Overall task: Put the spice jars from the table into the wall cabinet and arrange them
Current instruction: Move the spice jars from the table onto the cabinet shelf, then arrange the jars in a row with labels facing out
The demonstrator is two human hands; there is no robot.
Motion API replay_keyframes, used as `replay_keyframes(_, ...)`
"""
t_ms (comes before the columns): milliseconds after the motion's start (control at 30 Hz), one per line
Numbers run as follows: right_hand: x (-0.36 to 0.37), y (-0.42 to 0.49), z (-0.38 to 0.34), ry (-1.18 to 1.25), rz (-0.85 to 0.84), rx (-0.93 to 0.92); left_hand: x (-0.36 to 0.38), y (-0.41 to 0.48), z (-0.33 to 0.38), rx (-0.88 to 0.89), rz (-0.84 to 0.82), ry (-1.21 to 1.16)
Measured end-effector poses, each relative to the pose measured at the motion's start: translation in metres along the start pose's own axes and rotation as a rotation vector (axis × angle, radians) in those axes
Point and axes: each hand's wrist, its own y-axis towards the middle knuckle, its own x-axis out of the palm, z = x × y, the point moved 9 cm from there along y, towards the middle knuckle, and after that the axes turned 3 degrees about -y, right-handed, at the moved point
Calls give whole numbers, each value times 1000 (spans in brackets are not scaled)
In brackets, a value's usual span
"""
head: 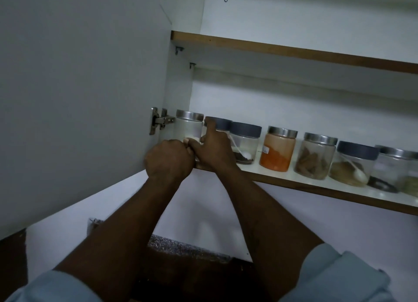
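Observation:
Several clear spice jars stand in a row on the lower shelf (294,177) of the open wall cabinet. At the far left is a steel-lidded jar (189,127) with white contents. My left hand (168,160) is curled around its lower part. My right hand (213,146) wraps the grey-lidded jar (220,123) beside it, index finger up on the lid. Further right stand a grey-lidded jar with a white spoon (245,141), an orange powder jar (277,147), a jar of brown leaves (315,155) and another spoon jar (352,163).
The open cabinet door (79,98) hangs at the left on a metal hinge (158,122), close to my left hand. An upper shelf (294,52) runs above the jars. A granite counter (185,247) shows below between my forearms. More jars (398,168) sit at the right edge.

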Motion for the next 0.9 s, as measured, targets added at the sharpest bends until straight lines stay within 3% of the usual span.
replay_keyframes(267, -8, -9, -3, -115, 40, 44, -16, -23, 3, 34, 69, 3)
replay_keyframes(567, -62, -87, 3, -278, 69, -132, -33, -53, 66, 378, 46, 109)
replay_keyframes(733, -123, -128, 43, -189, -20, -138, -38, -81, 145, 612, 58, -152)
replay_keyframes(900, -221, -154, 126, -269, -38, -10, -19, -114, 248, 748, -146, -389)
